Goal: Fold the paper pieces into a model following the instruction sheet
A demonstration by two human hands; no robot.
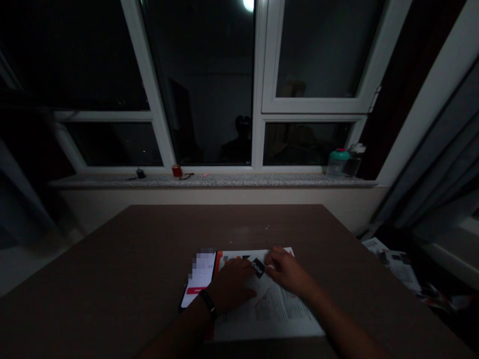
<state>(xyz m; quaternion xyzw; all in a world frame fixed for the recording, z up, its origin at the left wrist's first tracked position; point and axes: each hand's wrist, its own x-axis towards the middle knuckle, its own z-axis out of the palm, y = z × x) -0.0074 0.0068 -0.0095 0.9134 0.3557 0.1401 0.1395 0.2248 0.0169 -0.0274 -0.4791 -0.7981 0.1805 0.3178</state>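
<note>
My left hand (232, 285) lies on a printed sheet (275, 309) on the brown table (239, 232), wearing a black wristband (208, 304). Its fingertips reach a small black tag printed "Color" (257, 268), though I cannot tell whether they grip it. My right hand (286, 271) rests on the sheet with its fingers apart, just right of the tag. Beside my left hand, a phone (198, 276) lies with its screen lit, partly blurred and partly hidden by my wrist.
Beyond the table's far edge runs a stone windowsill (213, 181) holding a small red object (177, 171), a small dark object (140, 173), a teal-lidded jar (338, 163) and a bottle (355, 162). Loose papers (392, 264) lie low to the right, below a grey curtain (445, 169).
</note>
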